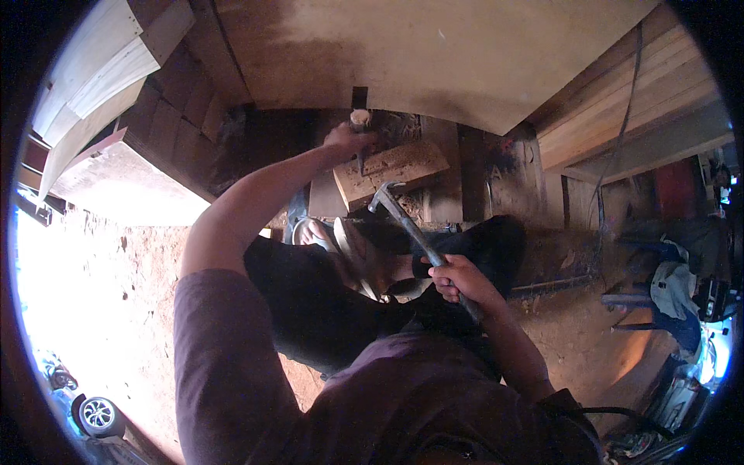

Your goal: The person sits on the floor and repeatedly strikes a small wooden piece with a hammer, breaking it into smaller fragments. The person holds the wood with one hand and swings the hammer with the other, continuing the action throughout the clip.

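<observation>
My left hand grips a chisel by its handle, the round butt pointing up at me. Its dark blade runs down to a pale wooden block, and the tip appears to touch the top face. Small dark marks or holes show in that face. In my right hand is a claw hammer, held low on the handle. The hammer's head hangs just off the block's near edge, apart from the chisel.
A large wooden panel overhangs the far side. Stacked boards with a hanging cable stand at right; more boards lean at left. My sandalled foot is close to the block. A wheel shows at lower left.
</observation>
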`<action>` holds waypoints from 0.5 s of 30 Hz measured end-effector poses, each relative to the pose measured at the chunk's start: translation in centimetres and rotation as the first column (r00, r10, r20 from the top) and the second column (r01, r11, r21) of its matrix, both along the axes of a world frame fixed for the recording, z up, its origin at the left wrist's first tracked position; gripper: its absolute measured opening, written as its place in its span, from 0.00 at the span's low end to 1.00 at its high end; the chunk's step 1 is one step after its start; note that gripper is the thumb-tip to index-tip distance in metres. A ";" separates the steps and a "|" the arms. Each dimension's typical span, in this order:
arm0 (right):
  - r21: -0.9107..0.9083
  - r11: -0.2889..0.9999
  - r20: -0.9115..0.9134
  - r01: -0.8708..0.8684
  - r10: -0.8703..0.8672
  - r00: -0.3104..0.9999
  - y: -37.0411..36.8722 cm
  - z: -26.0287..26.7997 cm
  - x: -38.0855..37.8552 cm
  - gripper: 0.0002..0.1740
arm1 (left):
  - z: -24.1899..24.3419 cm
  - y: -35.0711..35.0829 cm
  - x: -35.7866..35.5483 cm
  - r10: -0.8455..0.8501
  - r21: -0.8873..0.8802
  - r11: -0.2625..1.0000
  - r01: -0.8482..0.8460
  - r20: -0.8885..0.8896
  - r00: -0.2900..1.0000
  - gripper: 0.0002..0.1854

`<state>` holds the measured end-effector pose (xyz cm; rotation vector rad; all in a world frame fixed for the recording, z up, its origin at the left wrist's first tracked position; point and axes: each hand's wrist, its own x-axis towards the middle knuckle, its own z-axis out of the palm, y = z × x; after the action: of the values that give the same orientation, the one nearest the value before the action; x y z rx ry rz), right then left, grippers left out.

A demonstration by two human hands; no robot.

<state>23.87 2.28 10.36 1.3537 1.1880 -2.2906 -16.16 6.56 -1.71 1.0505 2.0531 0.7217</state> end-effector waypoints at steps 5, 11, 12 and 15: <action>0.077 0.992 -0.048 -0.100 0.104 0.993 0.2 -1.2 0.6 0.22 | 0.7 -2.3 3.2 -0.180 -0.020 0.984 0.179 -0.114 0.977 0.26; 0.002 1.000 -0.098 0.000 0.001 0.995 0.4 -2.7 -0.7 0.10 | 2.0 -3.1 4.5 -0.101 0.090 0.987 0.129 -0.269 0.958 0.25; -0.054 0.998 -0.146 0.026 -0.034 0.989 0.5 -2.9 -0.9 0.17 | 2.1 -3.4 4.9 -0.144 0.123 0.975 0.184 -0.283 0.948 0.25; -0.108 0.992 -0.161 0.060 -0.077 0.984 1.1 -3.4 -1.6 0.17 | 2.1 -4.5 5.8 -0.237 0.205 0.905 0.373 -0.486 0.842 0.20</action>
<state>22.28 3.34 6.91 1.2066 1.0685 -2.5172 -10.34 2.01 0.36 1.8219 2.1084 0.6677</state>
